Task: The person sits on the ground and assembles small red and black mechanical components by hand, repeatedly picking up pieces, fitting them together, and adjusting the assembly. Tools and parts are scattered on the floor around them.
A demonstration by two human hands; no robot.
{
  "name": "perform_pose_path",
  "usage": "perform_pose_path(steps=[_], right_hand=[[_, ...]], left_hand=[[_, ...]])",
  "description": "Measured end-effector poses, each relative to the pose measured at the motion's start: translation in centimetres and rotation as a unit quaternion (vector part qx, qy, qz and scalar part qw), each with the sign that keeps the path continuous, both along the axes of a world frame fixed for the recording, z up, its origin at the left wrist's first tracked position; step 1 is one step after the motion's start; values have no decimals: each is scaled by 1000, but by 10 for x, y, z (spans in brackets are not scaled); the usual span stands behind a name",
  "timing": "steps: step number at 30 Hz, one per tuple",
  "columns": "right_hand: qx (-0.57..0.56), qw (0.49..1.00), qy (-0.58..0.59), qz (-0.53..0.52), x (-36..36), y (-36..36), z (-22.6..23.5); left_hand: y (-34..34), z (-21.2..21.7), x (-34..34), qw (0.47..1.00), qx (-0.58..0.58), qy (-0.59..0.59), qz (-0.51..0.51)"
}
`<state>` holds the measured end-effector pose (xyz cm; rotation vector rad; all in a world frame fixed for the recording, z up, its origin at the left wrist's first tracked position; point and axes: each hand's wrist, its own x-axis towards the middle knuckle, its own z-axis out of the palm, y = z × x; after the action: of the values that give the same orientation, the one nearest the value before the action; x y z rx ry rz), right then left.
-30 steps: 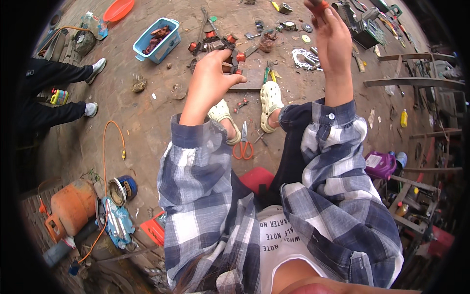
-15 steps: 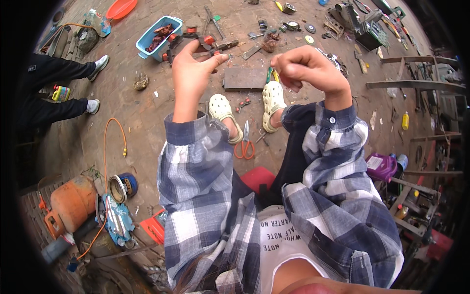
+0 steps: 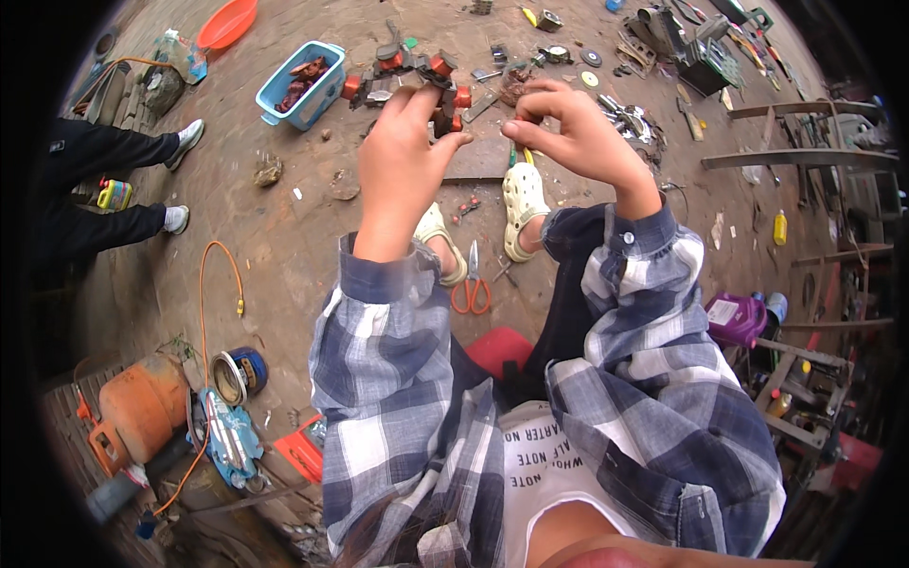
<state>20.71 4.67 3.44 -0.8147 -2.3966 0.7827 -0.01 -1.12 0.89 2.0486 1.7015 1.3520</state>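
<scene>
My left hand (image 3: 402, 156) is closed on the near side of a dark metal ring with several red-orange coils around it (image 3: 391, 59), which looks like a motor stator. The fingers hide part of the ring, and it is held tilted above the floor. To its right, my right hand (image 3: 582, 137) is raised with its fingers curled in toward the thumb. Whatever those fingers pinch, if anything, is too small to make out. Below the hands lies a flat metal block (image 3: 478, 163), partly covered by my left hand. Green and yellow handles (image 3: 521, 155) show beside the block.
A blue basin (image 3: 327, 90) with reddish-brown scraps stands at the far left, near an orange basin (image 3: 227, 24). Orange-handled scissors (image 3: 471, 295) lie between my feet. Loose metal parts (image 3: 630, 123) are scattered to the right. Another person's legs (image 3: 123, 147) show at the left.
My left hand has moved right and slightly nearer, and the coil ring has turned so more of it shows. My right hand has shifted a little left, its fingers still curled.
</scene>
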Motion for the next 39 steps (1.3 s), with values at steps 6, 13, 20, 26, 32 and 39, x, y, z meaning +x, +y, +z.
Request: perform_pose_path(steps=[6,13,20,26,32,39], right_hand=[[-311,875,364,74,1,-3,10],[-497,688,529,-8,2,2,8],[-392,762,505,100,-1,0,5],[-223,827,516,-14,-14,2,21],[123,981,94,-115,-4,12,-7],[-246,931,266,50,-16,-2,2]], left_hand=[[-4,-3,11,980,-29,-124,-151],[-6,15,15,810,-165,-508,-242],[0,3,11,880,-207,-419,-87],[-5,2,12,883,-253,-364,-153],[-3,8,6,809,-255,-484,-215],[4,-8,5,959,-197,-198,-49]])
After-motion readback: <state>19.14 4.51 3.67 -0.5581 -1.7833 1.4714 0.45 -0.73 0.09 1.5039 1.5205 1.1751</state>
